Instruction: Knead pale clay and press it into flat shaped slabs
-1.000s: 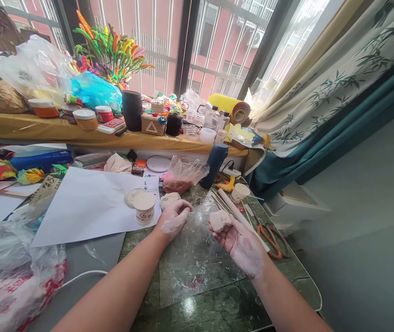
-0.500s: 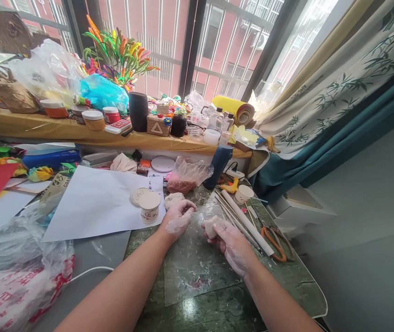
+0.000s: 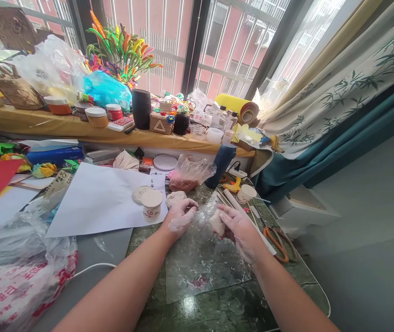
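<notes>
A small off-white lump of clay [image 3: 217, 222] is gripped between the thumb and fingers of my right hand [image 3: 240, 228], held above a clear plastic sheet [image 3: 204, 272]. White residue coats both hands. My left hand [image 3: 181, 216] rests at the sheet's upper left edge, fingers loosely bent and thumb apart, with nothing visible in it. Just behind it sits a larger clay lump [image 3: 176, 198]. To its left a lidded paper cup [image 3: 152, 210] stands on white paper [image 3: 96, 198], beside a round lid [image 3: 140, 193].
At the right lie thin sticks, a white roller [image 3: 268, 244], orange-handled scissors [image 3: 276, 244], a yellow glue gun [image 3: 232, 185] and another paper cup [image 3: 246, 193]. Behind are a bag of reddish clay [image 3: 186, 180] and a dark blue bottle [image 3: 220, 166]. A plastic bag [image 3: 24, 276] covers the lower left.
My right hand has shifted slightly right and up with the clay lump, turning it more upright. My left hand stays in place. The whole view has moved a little.
</notes>
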A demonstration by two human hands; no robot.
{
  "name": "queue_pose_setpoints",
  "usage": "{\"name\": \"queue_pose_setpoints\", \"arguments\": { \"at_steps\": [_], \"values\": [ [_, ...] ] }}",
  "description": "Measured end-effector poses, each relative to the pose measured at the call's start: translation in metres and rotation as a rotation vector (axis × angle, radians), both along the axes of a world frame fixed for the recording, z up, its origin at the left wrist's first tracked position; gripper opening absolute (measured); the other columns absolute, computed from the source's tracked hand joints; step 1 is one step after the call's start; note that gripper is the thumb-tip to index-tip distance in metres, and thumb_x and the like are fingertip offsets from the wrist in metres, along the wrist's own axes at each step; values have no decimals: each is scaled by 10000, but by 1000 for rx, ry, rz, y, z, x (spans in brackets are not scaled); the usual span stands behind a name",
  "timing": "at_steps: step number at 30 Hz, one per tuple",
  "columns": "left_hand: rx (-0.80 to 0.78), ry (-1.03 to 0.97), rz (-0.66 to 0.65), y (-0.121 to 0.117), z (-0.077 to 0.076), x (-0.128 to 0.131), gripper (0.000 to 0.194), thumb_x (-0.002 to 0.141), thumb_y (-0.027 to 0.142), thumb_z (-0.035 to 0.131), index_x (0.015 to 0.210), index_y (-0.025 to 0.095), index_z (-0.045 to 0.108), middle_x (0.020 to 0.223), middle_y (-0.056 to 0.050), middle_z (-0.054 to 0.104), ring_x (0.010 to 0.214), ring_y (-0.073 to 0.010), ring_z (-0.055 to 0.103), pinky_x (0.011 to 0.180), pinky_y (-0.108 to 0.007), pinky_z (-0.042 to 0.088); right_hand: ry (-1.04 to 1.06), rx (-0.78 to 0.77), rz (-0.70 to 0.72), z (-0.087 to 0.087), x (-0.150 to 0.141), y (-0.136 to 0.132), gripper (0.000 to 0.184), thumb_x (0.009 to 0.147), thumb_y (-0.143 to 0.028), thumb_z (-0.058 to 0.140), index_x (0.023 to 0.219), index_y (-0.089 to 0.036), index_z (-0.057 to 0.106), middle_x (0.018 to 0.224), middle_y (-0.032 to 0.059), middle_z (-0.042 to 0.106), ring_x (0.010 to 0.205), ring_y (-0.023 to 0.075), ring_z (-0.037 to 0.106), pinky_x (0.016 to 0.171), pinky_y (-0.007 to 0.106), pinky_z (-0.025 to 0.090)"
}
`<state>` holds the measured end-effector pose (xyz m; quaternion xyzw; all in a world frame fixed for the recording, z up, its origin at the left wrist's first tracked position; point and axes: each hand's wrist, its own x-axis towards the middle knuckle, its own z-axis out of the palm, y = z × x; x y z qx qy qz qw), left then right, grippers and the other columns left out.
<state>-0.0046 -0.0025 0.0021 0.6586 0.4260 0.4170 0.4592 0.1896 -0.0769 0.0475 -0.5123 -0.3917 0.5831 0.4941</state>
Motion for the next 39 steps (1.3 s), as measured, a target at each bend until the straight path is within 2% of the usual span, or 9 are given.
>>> {"name": "queue_pose_setpoints", "arguments": {
  "at_steps": [2,5,8,11,14,16,22,26,39],
  "values": [
    [6,-10,1,1,-2,0,193,845,322,532,893,215,685,885,-30,722,808,-194,651,722,-316,505,-43,13,43,-1,0,1,555,766,-482,801,1231,-213,662,792,31,707,616,178,620,528,279,466],
    [-2,-20,-20,3,-6,0,187,845,318,543,902,215,688,893,-33,725,779,-191,648,698,-313,500,-404,100,131,-9,2,6,364,764,-441,786,1039,-206,745,791,44,701,707,199,613,624,312,475],
    [-27,-10,-38,4,-7,-1,194,852,332,541,908,217,687,900,-33,722,750,-184,638,666,-305,486,-703,235,60,-9,5,10,269,718,-402,812,917,-225,773,938,71,712,871,240,605,740,347,473],
    [-34,-4,-32,4,-5,-1,192,852,329,544,908,214,688,897,-33,720,759,-187,633,671,-305,480,-455,224,-20,4,2,14,323,809,-528,715,748,-211,699,744,39,659,654,178,546,593,303,426],
    [-30,-23,-27,3,-5,0,176,846,318,556,903,214,686,893,-33,718,766,-189,636,683,-309,488,21,152,12,13,-11,20,542,885,-611,582,524,-228,452,462,-42,413,423,104,321,429,256,273],
    [-26,-38,-27,4,-5,1,171,846,314,554,904,215,681,896,-32,718,771,-188,641,694,-310,495,165,109,26,10,-23,25,567,863,-574,609,491,-239,343,414,-77,298,390,84,223,396,240,207],
    [10,-15,-11,4,-5,0,182,851,312,544,903,208,684,909,-38,725,815,-194,657,764,-318,516,120,-11,66,-19,-44,43,426,745,-397,709,493,-238,404,382,-92,323,348,65,190,359,219,119],
    [5,-2,-10,4,-5,0,185,850,310,544,921,213,685,907,-35,730,838,-200,666,773,-322,524,132,22,40,-19,-40,51,450,784,-453,675,519,-242,378,414,-87,337,378,72,232,374,218,195],
    [6,-62,-2,7,-5,0,179,861,331,526,917,223,658,914,-38,729,902,-221,668,840,-364,520,102,48,83,-21,-44,57,483,762,-523,725,517,-231,428,412,-88,328,376,72,211,384,231,151]
  ]
}}
